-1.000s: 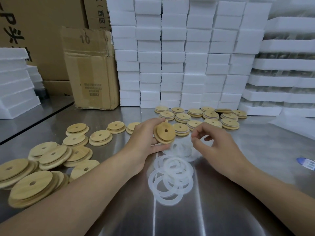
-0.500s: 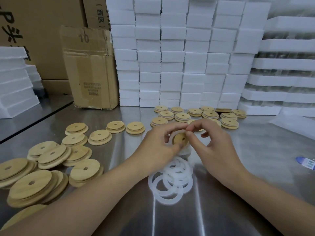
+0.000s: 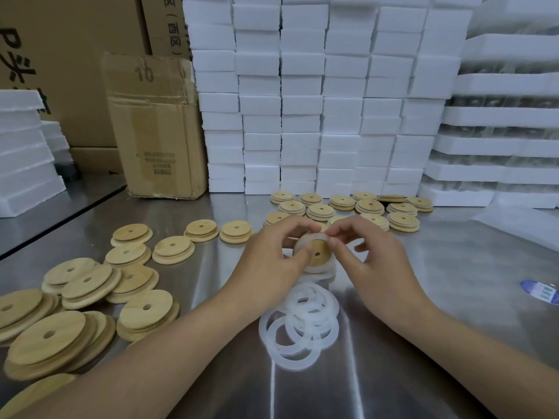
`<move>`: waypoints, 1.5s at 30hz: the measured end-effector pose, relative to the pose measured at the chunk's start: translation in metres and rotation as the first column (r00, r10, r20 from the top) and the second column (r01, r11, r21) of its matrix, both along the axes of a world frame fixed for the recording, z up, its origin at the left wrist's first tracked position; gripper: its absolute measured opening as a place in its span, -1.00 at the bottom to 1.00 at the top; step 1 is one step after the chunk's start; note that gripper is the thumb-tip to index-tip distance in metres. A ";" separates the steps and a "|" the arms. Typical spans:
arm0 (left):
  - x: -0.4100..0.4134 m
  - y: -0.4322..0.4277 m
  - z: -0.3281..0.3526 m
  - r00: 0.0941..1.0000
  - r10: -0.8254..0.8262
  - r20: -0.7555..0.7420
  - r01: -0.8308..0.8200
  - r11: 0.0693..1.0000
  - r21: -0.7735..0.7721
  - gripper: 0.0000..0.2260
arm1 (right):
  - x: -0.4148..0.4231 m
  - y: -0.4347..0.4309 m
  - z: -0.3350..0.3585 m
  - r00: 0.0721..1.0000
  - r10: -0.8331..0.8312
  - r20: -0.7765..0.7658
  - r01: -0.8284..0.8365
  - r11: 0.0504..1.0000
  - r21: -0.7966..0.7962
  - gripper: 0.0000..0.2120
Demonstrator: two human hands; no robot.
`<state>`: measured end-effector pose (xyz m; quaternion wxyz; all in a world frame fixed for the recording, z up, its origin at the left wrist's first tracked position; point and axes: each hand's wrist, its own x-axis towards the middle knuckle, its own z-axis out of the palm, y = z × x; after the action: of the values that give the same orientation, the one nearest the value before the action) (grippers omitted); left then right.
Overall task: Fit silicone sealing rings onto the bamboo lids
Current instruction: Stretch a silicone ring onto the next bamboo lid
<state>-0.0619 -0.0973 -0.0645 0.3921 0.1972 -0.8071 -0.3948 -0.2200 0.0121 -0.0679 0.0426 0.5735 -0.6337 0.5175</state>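
Taking the held lid as the dial's centre, loose bamboo lids (image 3: pixel 87 279) lie scattered and overlapping on the steel counter (image 3: pixel 453 343) from 7 to 9 o'clock, each with a small hole in its middle. A worn cardboard box (image 3: pixel 157 128) stands at 10 o'clock, against larger cartons. The left hand (image 3: pixel 269 261) comes in from 7 o'clock; its grip is closed round the bamboo lid (image 3: pixel 320 253), fingers curled over the top edge and thumb pressed on the near face, holding the lid tilted up off the counter. A white silicone ring (image 3: pixel 311 237) lies round the lid's upper edge; whether it is seated all the way round cannot be told. At 6 o'clock, just below both hands, a pile of silicone rings (image 3: pixel 302 328) lies flat and tangled. The right hand (image 3: pixel 381 267) comes in from 5 o'clock, its grip narrowed to a pinch of thumb and forefinger on the ring at the lid's top. From 12 to 2 o'clock a group of lids with white bands (image 3: pixel 369 206) sits before a wall of white foam blocks (image 3: pixel 302 101). A blue and white packet (image 3: pixel 541 292) lies at 3 o'clock.
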 end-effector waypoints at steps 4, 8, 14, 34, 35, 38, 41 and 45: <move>-0.001 -0.003 0.000 0.999 0.031 -0.041 -0.030 0.999 0.011 -0.85 | -0.003 -0.002 -0.002 0.999 -0.011 0.039 0.010 1.000 0.024 -0.87; -0.001 -0.003 0.001 0.998 0.043 -0.054 -0.042 0.999 0.025 -0.78 | -0.004 -0.002 -0.002 0.998 -0.022 0.054 0.020 0.999 0.026 -0.86; -0.001 -0.001 0.003 0.998 0.061 -0.032 -0.060 0.998 0.037 -0.84 | -0.001 0.000 0.000 0.998 -0.018 0.062 0.017 1.000 0.019 -0.85; 0.000 -0.001 0.004 0.998 0.055 -0.003 -0.055 0.996 0.066 -0.81 | -0.002 -0.002 -0.002 0.985 0.025 0.172 -0.033 0.998 0.045 -0.85; 0.000 -0.001 0.004 0.998 0.059 -0.002 -0.059 0.996 0.069 -0.82 | -0.002 -0.001 -0.002 0.987 0.018 0.161 -0.027 0.998 0.051 -0.85; -0.001 -0.001 0.005 0.997 0.073 0.002 -0.073 0.994 0.084 -0.86 | -0.002 -0.001 -0.001 0.991 -0.004 0.134 -0.006 0.998 0.070 -0.85; 0.000 0.000 0.006 0.996 0.085 0.002 -0.085 0.989 0.119 -0.90 | -0.002 -0.002 -0.002 0.990 -0.011 0.138 -0.001 0.996 0.087 -0.85; 0.000 0.000 0.007 0.995 0.098 -0.008 -0.094 0.969 0.228 -0.91 | -0.004 -0.003 -0.002 0.985 -0.032 0.170 0.011 0.992 0.122 -0.84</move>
<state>-0.0620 -0.0977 -0.0579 0.3934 0.2759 -0.7422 -0.4671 -0.2245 0.0091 -0.0698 -0.0413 0.5215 -0.6712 0.5252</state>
